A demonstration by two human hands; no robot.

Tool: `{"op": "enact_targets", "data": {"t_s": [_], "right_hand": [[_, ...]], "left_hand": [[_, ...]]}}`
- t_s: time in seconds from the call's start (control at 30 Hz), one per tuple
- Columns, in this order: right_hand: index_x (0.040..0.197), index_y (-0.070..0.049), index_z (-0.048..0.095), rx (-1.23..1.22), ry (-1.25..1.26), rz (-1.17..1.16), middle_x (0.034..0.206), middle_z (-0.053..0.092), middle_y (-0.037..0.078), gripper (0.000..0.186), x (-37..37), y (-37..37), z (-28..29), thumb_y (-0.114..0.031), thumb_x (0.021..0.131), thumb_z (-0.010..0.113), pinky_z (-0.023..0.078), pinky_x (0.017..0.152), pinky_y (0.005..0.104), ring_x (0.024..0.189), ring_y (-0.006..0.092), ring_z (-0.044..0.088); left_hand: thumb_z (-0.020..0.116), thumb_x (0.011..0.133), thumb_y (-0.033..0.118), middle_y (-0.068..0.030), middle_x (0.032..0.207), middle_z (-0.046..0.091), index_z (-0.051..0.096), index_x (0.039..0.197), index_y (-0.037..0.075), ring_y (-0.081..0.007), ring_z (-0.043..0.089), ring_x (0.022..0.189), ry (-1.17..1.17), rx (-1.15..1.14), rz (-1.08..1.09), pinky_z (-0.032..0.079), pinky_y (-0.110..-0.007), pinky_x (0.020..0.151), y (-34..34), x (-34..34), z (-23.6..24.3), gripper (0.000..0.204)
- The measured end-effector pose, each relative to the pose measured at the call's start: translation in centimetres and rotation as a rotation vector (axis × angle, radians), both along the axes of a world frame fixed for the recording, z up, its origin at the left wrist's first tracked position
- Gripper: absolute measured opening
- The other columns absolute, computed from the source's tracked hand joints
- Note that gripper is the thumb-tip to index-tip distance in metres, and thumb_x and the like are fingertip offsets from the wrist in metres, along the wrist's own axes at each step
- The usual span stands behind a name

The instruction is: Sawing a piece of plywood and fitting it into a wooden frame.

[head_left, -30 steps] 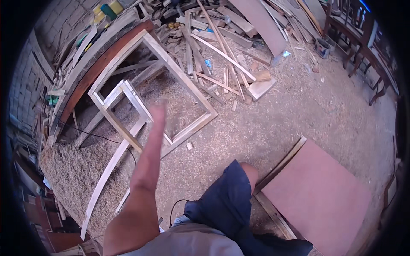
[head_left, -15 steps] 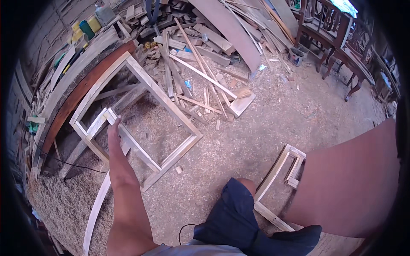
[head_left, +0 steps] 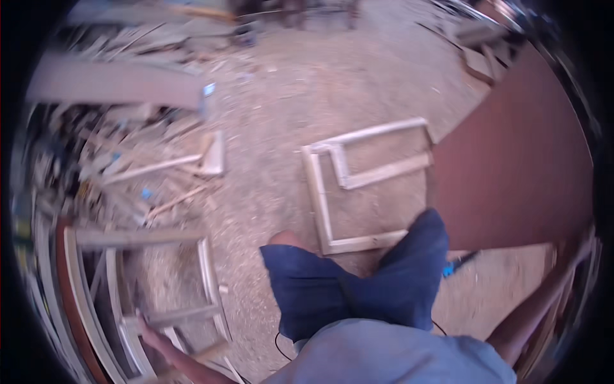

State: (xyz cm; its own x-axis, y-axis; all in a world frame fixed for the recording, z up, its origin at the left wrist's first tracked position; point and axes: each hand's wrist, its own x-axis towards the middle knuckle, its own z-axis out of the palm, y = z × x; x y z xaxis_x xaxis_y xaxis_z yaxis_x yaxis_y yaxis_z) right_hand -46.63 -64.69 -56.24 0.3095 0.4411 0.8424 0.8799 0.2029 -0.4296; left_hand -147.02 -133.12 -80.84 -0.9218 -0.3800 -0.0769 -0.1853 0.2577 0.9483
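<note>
At lower left, my left hand (head_left: 148, 331) is closed round an inner bar of a pale wooden frame (head_left: 208, 272). That frame has crossbars and leans beside a stack of curved timbers. On the far right my right hand (head_left: 583, 248) is at the lower outer corner of a large reddish-brown sheet (head_left: 511, 173); blur hides its fingers. A second pale wooden frame (head_left: 320, 205) lies on the floor ahead of my knees, with an L-shaped inner piece (head_left: 384, 173). The sheet covers part of its right side.
Offcuts and a pale block (head_left: 216, 153) are heaped at left, under a long brown panel (head_left: 121, 83). Curved boards, one red-brown (head_left: 75, 301), stand along the left edge. A blue-ended tool (head_left: 450, 267) lies below the sheet. Shavings cover the floor.
My view has swung to the right, so the held frame now sits lower left and the second frame is nearer the middle. My right arm has come into view by the sheet.
</note>
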Motion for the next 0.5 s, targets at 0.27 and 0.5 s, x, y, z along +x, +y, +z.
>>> {"op": "enact_targets", "data": {"t_s": [0.27, 0.5], "right_hand": [[0.143, -0.001, 0.057, -0.021, -0.137, -0.185, 0.142, 0.062, 0.018, 0.053, 14.1, -17.3, 1.9, -0.041, 0.109, 0.057, 0.052, 0.096, 0.0414, 0.114, 0.0315, 0.061], [0.159, -0.002, 0.047, -0.164, -0.238, -0.346, 0.16, 0.054, 0.016, 0.057, 17.8, -32.5, 4.1, -0.037, 0.113, 0.051, 0.046, 0.114, 0.0382, 0.14, 0.0297, 0.055]], "left_hand": [[0.092, 0.084, 0.05, -0.0183, 0.13, 0.072, 0.07, 0.132, -0.014, -0.0286, 0.067, 0.114, 0.098, -0.076, -0.377, 0.052, -0.041, 0.106, 18.3, -0.7, 6.5, 0.083], [0.091, 0.087, 0.044, -0.0049, 0.088, 0.066, 0.08, 0.099, -0.011, -0.0165, 0.053, 0.075, 0.317, -0.345, -0.806, 0.048, -0.034, 0.073, 37.4, 1.1, 13.2, 0.057]]}}
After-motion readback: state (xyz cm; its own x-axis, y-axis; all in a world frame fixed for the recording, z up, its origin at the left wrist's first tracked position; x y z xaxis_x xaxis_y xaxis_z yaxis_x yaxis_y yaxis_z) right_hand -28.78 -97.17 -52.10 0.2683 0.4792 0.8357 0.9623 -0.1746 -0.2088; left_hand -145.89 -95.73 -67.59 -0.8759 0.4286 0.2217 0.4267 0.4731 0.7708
